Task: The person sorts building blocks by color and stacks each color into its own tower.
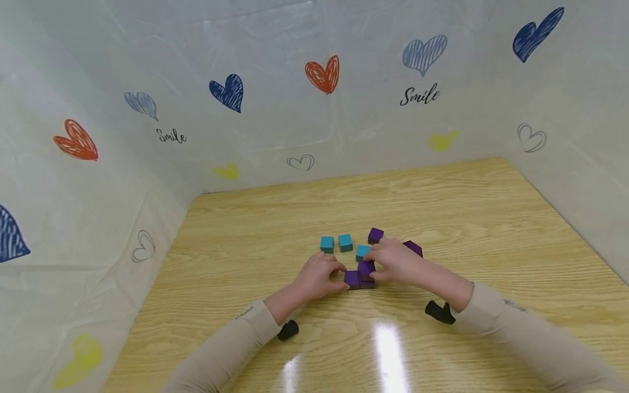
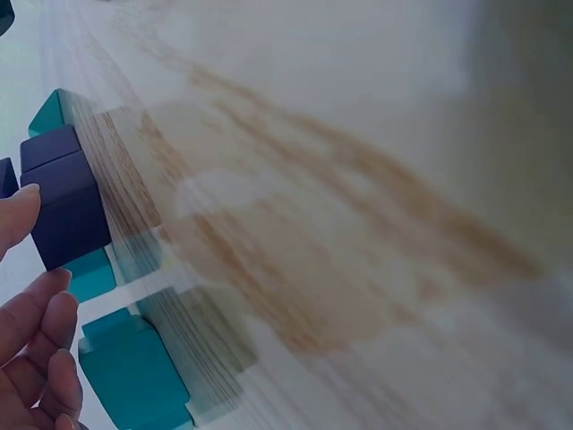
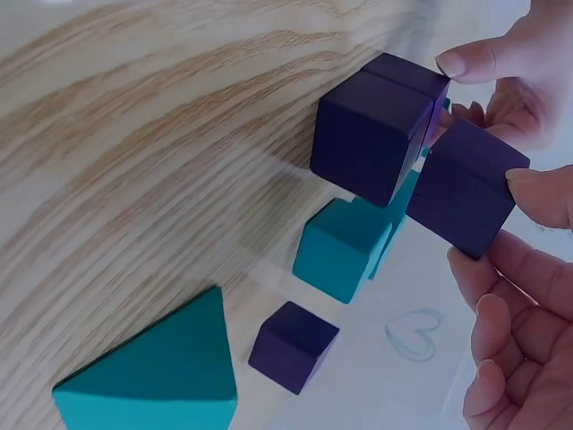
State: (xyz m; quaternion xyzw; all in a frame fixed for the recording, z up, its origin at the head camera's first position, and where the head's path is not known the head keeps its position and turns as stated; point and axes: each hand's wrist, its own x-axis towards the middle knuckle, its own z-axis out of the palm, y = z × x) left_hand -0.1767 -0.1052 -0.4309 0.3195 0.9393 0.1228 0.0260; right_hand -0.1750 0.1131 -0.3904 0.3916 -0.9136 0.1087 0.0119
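Note:
Two purple blocks sit side by side on the table, the left one (image 1: pixel 352 279) and the right one (image 3: pixel 372 134). My left hand (image 1: pixel 319 275) holds the left block between thumb and index finger at its left end. Over the right block, my right hand (image 1: pixel 398 262) pinches a purple cube (image 3: pixel 468 188) between thumb and fingertips. In the right wrist view this cube looks lifted off the table. Beyond the hands lie a left teal cube (image 1: pixel 327 244), a middle teal cube (image 1: pixel 345 242) and a right teal cube (image 1: pixel 363 252), partly covered by the right hand.
A small purple cube (image 1: pixel 375 236) lies behind my right hand. A larger purple piece (image 1: pixel 413 248) shows partly beyond the right forearm. The right wrist view has a teal triangular piece (image 3: pixel 152 376). A white sheet with printed hearts walls the wooden table (image 1: pixel 245 224).

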